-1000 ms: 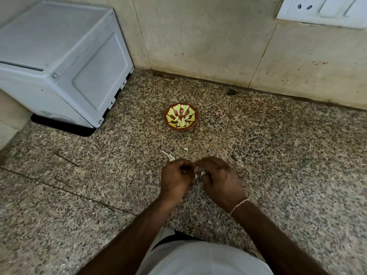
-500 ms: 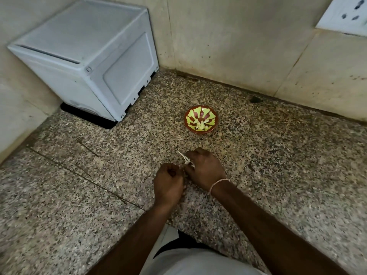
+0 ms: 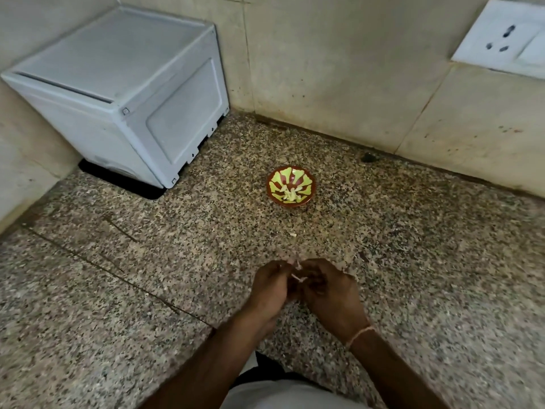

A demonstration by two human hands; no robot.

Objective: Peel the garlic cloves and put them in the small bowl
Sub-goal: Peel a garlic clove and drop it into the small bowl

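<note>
A small brown bowl [image 3: 308,191] with a yellow-green pattern stands on the speckled granite counter [image 3: 147,290] near the back wall. Pale peeled garlic cloves [image 3: 289,195] lie inside it. Nearer to me, my left hand [image 3: 269,287] and my right hand [image 3: 328,293] are pressed together above the counter. Both pinch one garlic clove [image 3: 298,277], of which only a thin white strip of skin shows between the fingertips. The clove's body is hidden by my fingers.
A white microwave [image 3: 118,93] stands at the back left against the tiled wall. A white socket plate [image 3: 504,39] is on the wall at the upper right. A small white scrap of peel [image 3: 292,234] lies on the counter between the bowl and my hands.
My right hand has drawn back from the counter to meet my left hand, and both now hold the clove together. The camera view has shifted slightly.
</note>
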